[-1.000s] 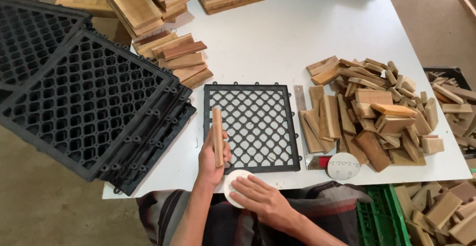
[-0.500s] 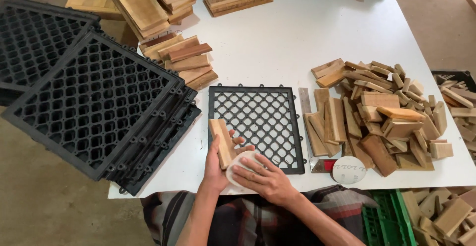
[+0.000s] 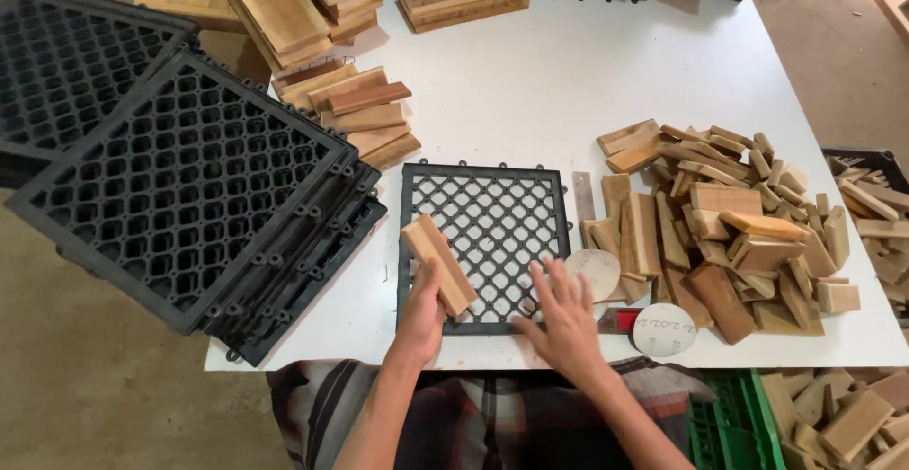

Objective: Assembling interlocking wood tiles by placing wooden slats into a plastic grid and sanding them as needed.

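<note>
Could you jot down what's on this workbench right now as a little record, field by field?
Setting: white table seen from above
Left hand: holds a short wooden slat over the black plastic grid tile
Right hand: spread flat on the tile's lower right part, fingers open
Beside the right hand: two round sanding discs
Right of tile: loose heap of wooden offcuts
Left edge: stack of black grid tiles
Far side: stacked wooden boards
</note>
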